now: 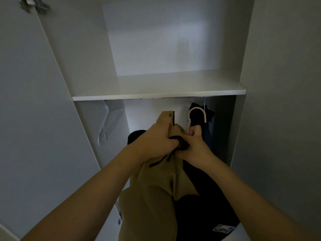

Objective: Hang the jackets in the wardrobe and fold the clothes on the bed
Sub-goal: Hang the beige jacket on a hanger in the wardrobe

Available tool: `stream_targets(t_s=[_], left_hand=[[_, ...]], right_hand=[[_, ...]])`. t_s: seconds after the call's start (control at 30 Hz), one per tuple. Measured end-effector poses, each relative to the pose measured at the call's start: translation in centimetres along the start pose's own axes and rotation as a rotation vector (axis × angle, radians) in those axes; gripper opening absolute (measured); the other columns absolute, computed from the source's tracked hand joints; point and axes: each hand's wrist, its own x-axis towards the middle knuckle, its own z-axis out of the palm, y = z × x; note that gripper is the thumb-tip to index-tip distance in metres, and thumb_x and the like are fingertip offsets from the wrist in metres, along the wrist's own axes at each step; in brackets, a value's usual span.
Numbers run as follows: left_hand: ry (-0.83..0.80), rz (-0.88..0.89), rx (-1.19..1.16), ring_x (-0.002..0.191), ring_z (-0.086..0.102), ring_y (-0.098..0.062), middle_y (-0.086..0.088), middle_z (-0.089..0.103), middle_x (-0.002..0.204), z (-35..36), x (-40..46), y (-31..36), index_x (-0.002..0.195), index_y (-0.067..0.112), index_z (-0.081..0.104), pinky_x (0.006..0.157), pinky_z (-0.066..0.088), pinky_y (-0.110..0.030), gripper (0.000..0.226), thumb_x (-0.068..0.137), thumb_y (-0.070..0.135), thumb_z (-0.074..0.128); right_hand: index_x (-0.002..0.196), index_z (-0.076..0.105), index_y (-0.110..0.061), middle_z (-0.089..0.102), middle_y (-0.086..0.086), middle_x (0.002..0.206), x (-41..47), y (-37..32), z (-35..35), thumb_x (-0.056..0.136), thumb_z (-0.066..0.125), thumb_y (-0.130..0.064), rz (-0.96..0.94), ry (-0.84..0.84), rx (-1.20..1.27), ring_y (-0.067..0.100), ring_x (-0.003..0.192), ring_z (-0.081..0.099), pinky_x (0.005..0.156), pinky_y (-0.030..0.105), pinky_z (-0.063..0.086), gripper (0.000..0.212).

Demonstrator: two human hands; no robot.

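Hands meet in the middle of the frame, right in front of an open white wardrobe (52, 84). The left hand (154, 140) has its fingers curled tight around the top of a tan jacket (156, 188). The right hand (194, 145) is just beside it, touching it, and its fingers are curled in a fist too. It seems to pinch the bottom of a pale hanger hook (197, 112) along with the jacket's neck, but I cannot tell just how much it holds. A dark cord (180, 143) from the jacket bunches between the two hands.

The tan jacket hangs down from the hands to the bottom of the frame. A black jacket (205, 206) hangs just beside it, on the lower right, with a small patch near its bottom edge.

Above the hands, a white shelf (156, 96) runs across the middle of the frame. Under the shelf, at the left, clear hangers (109, 122) lean against the wardrobe's side wall. Under the shelf, at the right, a dark garment (206, 115) hangs behind the pale hook. A metal hinge (33, 5) sits on the door in the upper left corner of the frame.
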Motion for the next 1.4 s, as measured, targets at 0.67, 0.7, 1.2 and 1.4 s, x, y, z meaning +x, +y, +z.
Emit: stream_targets(t_s=[0.67, 0.7, 1.2, 1.4], left_hand=[[0.588, -0.369, -0.110, 0.071, 0.059, 0.011, 0.015, 0.059, 0.070, 8.5, -9.2, -6.7, 0.083, 0.034, 0.056, 0.056, 0.045, -0.010, 0.019, 0.094, 0.050, 0.055], [0.545, -0.344, -0.172, 0.077, 0.060, 0.009, 0.016, 0.062, 0.080, 8.9, -9.3, -6.4, 0.093, 0.034, 0.058, 0.065, 0.050, -0.013, 0.018, 0.093, 0.051, 0.055], [0.368, -0.419, -0.459, 0.081, 0.065, -0.015, 0.003, 0.064, 0.092, 8.3, -6.9, -6.2, 0.095, 0.033, 0.053, 0.073, 0.055, -0.028, 0.007, 0.093, 0.030, 0.060], [0.426, -0.378, -0.499, 0.085, 0.062, -0.013, 0.003, 0.060, 0.097, 6.8, -7.0, -4.7, 0.095, 0.034, 0.053, 0.072, 0.054, -0.021, 0.021, 0.089, 0.013, 0.056]], right_hand=[[0.091, 0.070, -0.013, 0.049, 0.012, 0.114, 1.2, -3.3, -1.1, 0.087, 0.065, -0.020, 0.158, 0.382, 0.502, 0.023, 0.102, 0.058, 0.091, 0.035, 0.053, 0.010], [0.093, 0.071, -0.011, 0.052, 0.018, 0.118, 1.3, -3.5, -1.3, 0.088, 0.063, -0.018, 0.163, 0.382, 0.545, 0.030, 0.104, 0.059, 0.095, 0.044, 0.052, 0.012], [0.084, 0.077, -0.026, 0.069, 0.014, 0.104, 0.4, -5.0, -1.9, 0.086, 0.064, -0.021, 0.239, 0.399, 0.743, 0.027, 0.099, 0.066, 0.096, 0.048, 0.052, 0.014], [0.082, 0.076, -0.023, 0.071, 0.014, 0.096, 0.3, -5.1, -1.9, 0.088, 0.063, -0.016, 0.236, 0.374, 0.736, 0.029, 0.093, 0.068, 0.092, 0.047, 0.054, 0.016]])
